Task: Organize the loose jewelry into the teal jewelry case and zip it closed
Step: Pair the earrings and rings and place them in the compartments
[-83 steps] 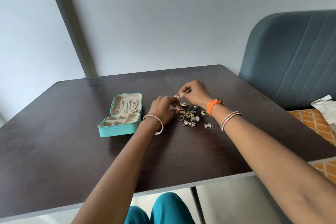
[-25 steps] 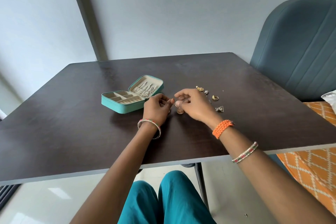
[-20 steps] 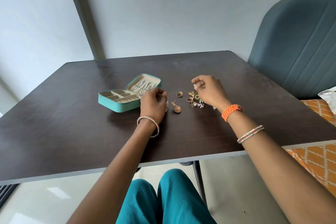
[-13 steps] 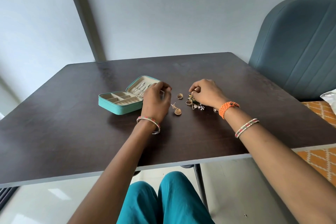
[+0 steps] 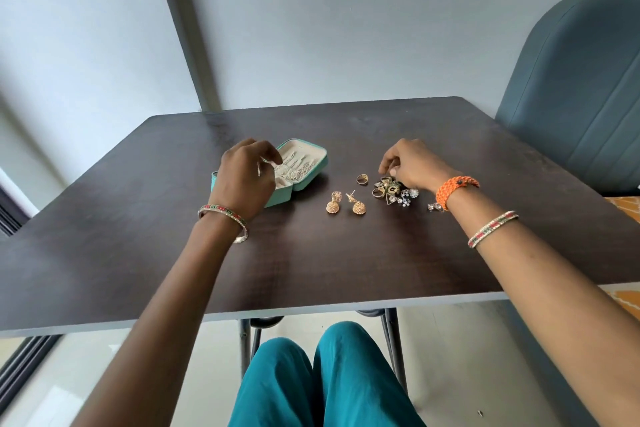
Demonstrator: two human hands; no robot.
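Jewelry pile [image 5: 393, 190] lies right of the open teal case [image 5: 304, 166]; right hand [image 5: 414, 166] is nearer.

Right fingers curl down onto the pile's far edge; whether they pinch a piece, I cannot tell. Left hand [image 5: 247, 177] hovers over the case, fingers loosely curled, apparently empty. 2 gold bell earrings [image 5: 346, 206] and 1 ring [image 5: 362, 179] lie between, on the table [image 5: 311, 260].

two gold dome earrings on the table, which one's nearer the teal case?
The left dome earring: it lies closer to the open teal case. The other dome earring sits to its right, toward the jewelry pile.
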